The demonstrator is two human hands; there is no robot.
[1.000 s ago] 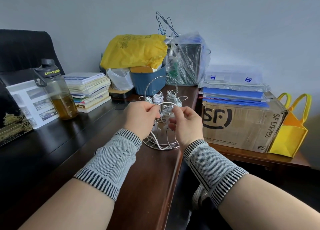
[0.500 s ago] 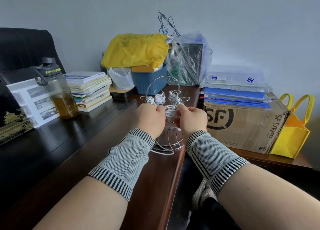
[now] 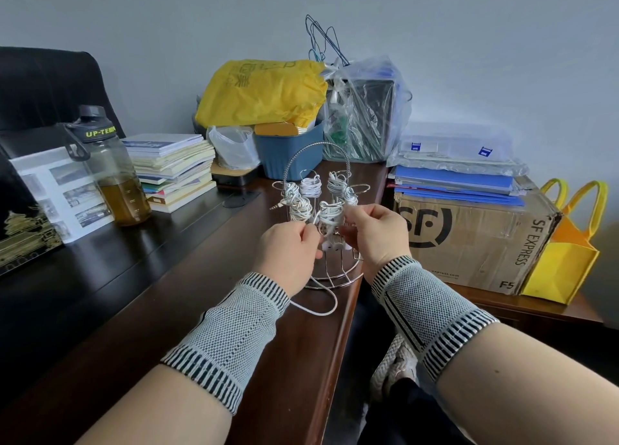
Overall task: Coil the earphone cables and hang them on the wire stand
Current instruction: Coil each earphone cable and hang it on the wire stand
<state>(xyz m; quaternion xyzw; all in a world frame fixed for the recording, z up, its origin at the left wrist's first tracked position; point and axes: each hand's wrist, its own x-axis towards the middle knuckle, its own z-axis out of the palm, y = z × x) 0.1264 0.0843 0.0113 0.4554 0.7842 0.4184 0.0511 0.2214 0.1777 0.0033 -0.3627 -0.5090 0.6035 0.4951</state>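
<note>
The wire stand (image 3: 326, 210) sits upright at the right edge of the dark wooden table (image 3: 187, 310), its looped handle arching vertically and its ring base flat on the wood. Several coiled earphone cables (image 3: 311, 186) hang from its upper arms as white bundles, each with its long axis running roughly up and down. In front of them, both hands hold one more coiled bundle (image 3: 330, 214), also standing near vertical, with its earbuds dangling below between the hands.

The left hand (image 3: 288, 250) has its fingers curled, pinching the cable at the bundle's left side; a loose white strand (image 3: 321, 305) trails from under this hand, loops on the table near the stand's base and lies toward the near side. The right hand (image 3: 376, 233) pinches the bundle's right side between thumb and forefinger, the other fingers folded under. Both wrists wear grey knitted wrist bands.

To the left stand a water bottle (image 3: 110, 173) and a stack of books (image 3: 174, 168). Beyond the stand are a blue bin (image 3: 288, 156), a yellow bag (image 3: 264, 92) and a clear plastic bag (image 3: 365, 109). To the right, on a lower surface, sits a cardboard box (image 3: 475, 233) under blue folders, with a yellow tote (image 3: 566, 253) at its far right.
</note>
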